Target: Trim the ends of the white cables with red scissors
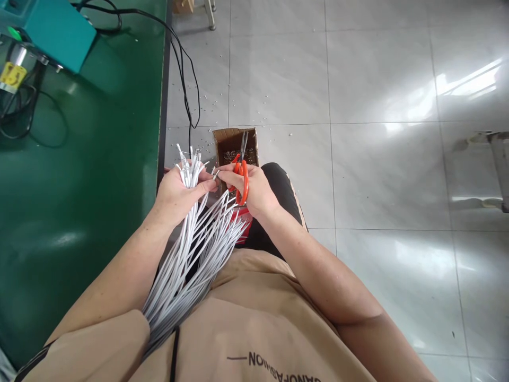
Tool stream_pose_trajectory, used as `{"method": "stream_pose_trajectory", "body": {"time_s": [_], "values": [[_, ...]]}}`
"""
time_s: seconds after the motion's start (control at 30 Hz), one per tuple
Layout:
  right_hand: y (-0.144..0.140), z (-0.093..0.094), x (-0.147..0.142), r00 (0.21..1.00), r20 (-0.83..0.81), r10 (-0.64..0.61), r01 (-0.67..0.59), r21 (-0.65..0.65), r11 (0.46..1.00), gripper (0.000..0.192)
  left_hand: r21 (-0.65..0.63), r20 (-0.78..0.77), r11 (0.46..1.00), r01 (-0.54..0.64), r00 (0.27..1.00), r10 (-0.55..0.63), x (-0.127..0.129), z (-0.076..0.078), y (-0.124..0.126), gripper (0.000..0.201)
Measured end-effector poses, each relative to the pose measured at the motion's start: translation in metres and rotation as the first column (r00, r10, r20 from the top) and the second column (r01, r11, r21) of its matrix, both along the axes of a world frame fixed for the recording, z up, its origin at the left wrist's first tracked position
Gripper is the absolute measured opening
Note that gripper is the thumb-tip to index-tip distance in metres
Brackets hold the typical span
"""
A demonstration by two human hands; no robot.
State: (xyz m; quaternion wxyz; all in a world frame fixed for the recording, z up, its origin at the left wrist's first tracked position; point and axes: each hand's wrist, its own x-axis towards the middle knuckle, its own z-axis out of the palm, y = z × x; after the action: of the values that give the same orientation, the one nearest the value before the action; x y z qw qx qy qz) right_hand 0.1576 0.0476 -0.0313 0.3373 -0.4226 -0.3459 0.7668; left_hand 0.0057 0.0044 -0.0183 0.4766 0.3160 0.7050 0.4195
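A bundle of white cables [175,270] lies across my lap, its upper ends gathered in my left hand [181,193]. My left thumb and fingertips pinch one cable end, apart from the bunch. Close beside it, my right hand [252,185] has its thumb and forefinger at the same cable end. A pair of scissors [241,180] with orange handles hangs on my right hand, its blades pointing away from me. The rest of the cable ends fan out below my right hand.
Under my hands stands an open cardboard box [234,139] with small white scraps inside. More scraps are scattered on the tiled floor [286,79]. At left, a green table [107,159] carries a teal device [59,32]; black cords [185,79] hang over its edge.
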Motion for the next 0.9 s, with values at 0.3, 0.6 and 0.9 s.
{"method": "stream_pose_trajectory", "body": {"time_s": [0.3,0.6,0.9], "values": [[0.001,0.007,-0.001,0.996,0.083,-0.015,0.015,-0.005,1.0,0.024,-0.019,0.16,0.998,0.06,0.986,-0.056,0.0,0.006,0.002,0.039],[-0.002,-0.008,-0.004,0.988,0.15,-0.024,0.011,0.084,0.996,0.017,-0.025,0.23,0.999,0.046,0.972,-0.039,0.0,0.007,0.002,0.037],[0.003,-0.007,0.006,0.905,0.367,-0.215,0.073,0.365,0.928,0.02,-0.104,0.269,0.985,0.14,0.957,-0.108,-0.007,0.008,0.002,0.035]]}}
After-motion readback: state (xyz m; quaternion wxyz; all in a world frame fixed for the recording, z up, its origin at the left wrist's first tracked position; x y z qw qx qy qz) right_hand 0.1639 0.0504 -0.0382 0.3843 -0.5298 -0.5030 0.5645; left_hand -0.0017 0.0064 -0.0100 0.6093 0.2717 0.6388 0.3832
